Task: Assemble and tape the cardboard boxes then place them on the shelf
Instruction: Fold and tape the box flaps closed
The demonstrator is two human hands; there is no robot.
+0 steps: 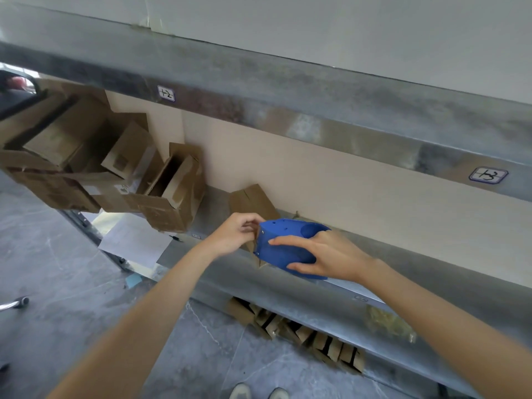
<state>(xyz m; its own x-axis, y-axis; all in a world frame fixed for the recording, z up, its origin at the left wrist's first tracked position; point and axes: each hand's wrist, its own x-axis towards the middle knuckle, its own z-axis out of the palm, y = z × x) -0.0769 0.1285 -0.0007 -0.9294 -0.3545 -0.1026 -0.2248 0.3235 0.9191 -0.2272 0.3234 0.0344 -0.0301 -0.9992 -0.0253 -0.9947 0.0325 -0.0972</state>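
The blue tape dispenser (280, 256) covers the lower part of the cardboard box (253, 201) behind it. Below it, two shoes (241, 392) are cut by the bottom edge. Left of it, a shelf label (196, 235) is too small to read.

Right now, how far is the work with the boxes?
Done: several boxes, some open, lie piled at the left end of the shelf. In hand: the right hand grips the blue tape dispenser; the left hand pinches a brown strip at its front, near a small box. Left: flat cardboard pieces wait on the lower shelf.
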